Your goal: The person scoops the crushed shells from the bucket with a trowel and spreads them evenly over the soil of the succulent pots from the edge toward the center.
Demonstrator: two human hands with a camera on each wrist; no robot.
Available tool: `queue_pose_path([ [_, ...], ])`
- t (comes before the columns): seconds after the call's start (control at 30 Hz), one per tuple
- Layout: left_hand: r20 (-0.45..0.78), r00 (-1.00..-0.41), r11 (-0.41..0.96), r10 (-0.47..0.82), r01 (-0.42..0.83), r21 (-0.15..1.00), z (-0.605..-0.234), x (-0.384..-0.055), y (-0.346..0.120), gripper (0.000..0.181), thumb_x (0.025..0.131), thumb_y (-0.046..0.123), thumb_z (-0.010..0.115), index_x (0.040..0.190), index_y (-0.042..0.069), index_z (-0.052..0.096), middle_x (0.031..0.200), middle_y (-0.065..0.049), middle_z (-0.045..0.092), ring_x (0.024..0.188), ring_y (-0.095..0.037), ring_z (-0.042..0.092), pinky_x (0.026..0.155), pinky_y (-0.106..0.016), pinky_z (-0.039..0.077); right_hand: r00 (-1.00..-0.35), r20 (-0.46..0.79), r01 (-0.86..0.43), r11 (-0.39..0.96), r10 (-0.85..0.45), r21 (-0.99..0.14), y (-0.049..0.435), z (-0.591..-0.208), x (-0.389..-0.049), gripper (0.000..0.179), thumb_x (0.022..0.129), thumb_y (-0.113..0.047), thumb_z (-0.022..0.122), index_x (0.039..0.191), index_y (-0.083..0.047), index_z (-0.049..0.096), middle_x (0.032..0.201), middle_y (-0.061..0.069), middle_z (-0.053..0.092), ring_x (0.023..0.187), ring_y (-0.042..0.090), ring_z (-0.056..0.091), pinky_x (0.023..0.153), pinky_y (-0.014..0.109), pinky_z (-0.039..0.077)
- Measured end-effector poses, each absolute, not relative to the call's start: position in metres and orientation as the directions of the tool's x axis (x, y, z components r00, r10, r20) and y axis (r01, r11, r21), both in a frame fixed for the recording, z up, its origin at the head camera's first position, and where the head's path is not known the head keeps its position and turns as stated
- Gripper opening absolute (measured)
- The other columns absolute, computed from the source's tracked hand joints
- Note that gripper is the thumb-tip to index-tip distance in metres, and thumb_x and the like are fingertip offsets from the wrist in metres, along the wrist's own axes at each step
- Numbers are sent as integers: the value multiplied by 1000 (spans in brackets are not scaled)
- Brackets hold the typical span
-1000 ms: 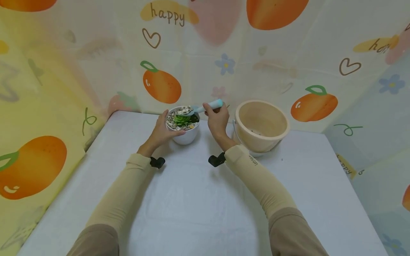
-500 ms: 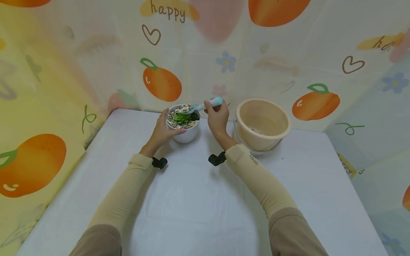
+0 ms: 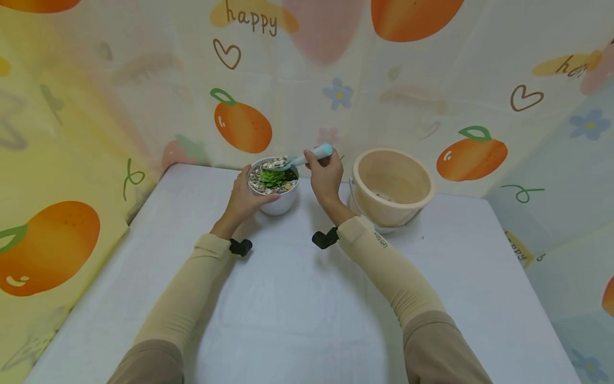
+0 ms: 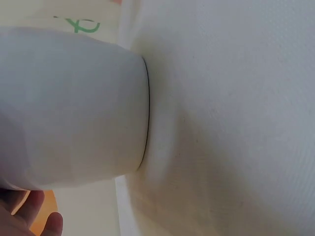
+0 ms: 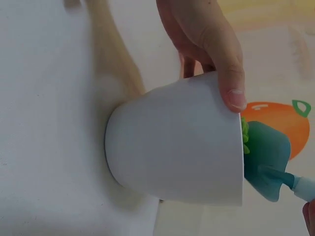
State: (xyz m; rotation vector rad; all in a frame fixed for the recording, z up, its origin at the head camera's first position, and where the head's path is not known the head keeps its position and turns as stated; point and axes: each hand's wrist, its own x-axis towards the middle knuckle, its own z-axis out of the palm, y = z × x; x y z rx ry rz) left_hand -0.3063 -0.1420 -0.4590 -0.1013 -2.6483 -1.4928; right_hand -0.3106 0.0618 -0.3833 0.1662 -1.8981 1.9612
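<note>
A white flower pot (image 3: 279, 204) stands on the table, holding a green succulent (image 3: 272, 178) amid small pale pebbles. My left hand (image 3: 243, 200) grips the pot's left side, thumb along the front near the rim. In the right wrist view that left thumb (image 5: 232, 88) lies on the pot wall at the rim. My right hand (image 3: 326, 178) pinches the light blue handle of a small hand trowel (image 3: 312, 155). The teal trowel blade (image 5: 268, 157) is over the pot's mouth, with a heap of pebbles (image 3: 275, 164) on it, just behind the succulent.
Right of my right hand stands a cream bucket (image 3: 393, 208) with a few bits at its bottom and its handle hanging down. The white-covered table (image 3: 288, 309) ends at a fruit-printed cloth backdrop (image 3: 297, 80) behind the pot.
The head view shifts slightly. The trowel's handle end rises a little while its blade stays over the pot. My left hand keeps its hold on the pot.
</note>
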Motion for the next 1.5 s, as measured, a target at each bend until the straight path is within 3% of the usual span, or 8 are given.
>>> queue_pose_path([
  [0.2, 132, -991, 527, -8, 108, 843, -460, -305, -140, 120, 69, 51, 84, 156, 10, 13, 155, -20, 27, 142, -36, 30, 114, -59, 28, -910, 363, -366, 20, 199, -930, 59, -369, -299, 28, 92, -9, 66, 109, 11, 55, 103, 27, 64, 102, 39, 66, 88, 40, 57],
  [0.47, 157, -987, 533, -32, 116, 838, -462, -304, -138, 121, 69, 51, 84, 156, 7, 13, 153, -20, 30, 140, -35, 33, 115, -57, 30, -906, 388, -371, 120, 172, -921, 57, -355, -281, 19, 92, -9, 67, 99, 5, 56, 89, 20, 66, 91, 39, 66, 80, 29, 57],
  [0.6, 138, -990, 558, -27, 100, 824, -459, -302, -139, 122, 69, 55, 83, 156, 7, 12, 153, -21, 29, 140, -36, 31, 114, -58, 31, -911, 378, -357, 140, 166, -923, 57, -361, -284, 23, 93, -11, 66, 102, 7, 55, 92, 21, 66, 92, 38, 66, 82, 31, 57],
  [0.73, 90, -996, 586, 28, 89, 806, -453, -305, -145, 122, 70, 54, 82, 156, 7, 9, 155, -21, 26, 141, -37, 29, 114, -59, 30, -907, 382, -360, 142, 176, -922, 57, -375, -299, 26, 92, -15, 68, 103, 5, 55, 92, 21, 66, 89, 33, 67, 82, 32, 57],
  [0.97, 38, -991, 530, 130, 102, 842, -449, -314, -157, 120, 73, 47, 82, 157, 11, 5, 162, -15, 15, 147, -34, 21, 118, -57, 22, -876, 452, -432, 143, 169, -890, 55, -384, -306, 27, 89, -22, 72, 100, -2, 58, 88, 16, 68, 80, 19, 66, 72, 22, 52],
  [1.23, 93, -991, 463, 101, 129, 877, -456, -314, -154, 116, 72, 38, 85, 156, 8, 10, 159, -17, 22, 145, -33, 26, 118, -56, 23, -863, 485, -463, 161, 142, -872, 53, -382, -302, 31, 90, -25, 71, 103, -1, 57, 87, 16, 67, 78, 21, 65, 64, 20, 46],
  [1.5, 110, -994, 466, 15, 104, 879, -459, -306, -143, 120, 71, 44, 85, 156, 7, 8, 159, -17, 22, 145, -33, 26, 119, -55, 23, -870, 461, -433, 173, 175, -885, 54, -388, -305, 30, 90, -26, 71, 101, -2, 57, 87, 16, 69, 77, 21, 66, 65, 20, 45],
])
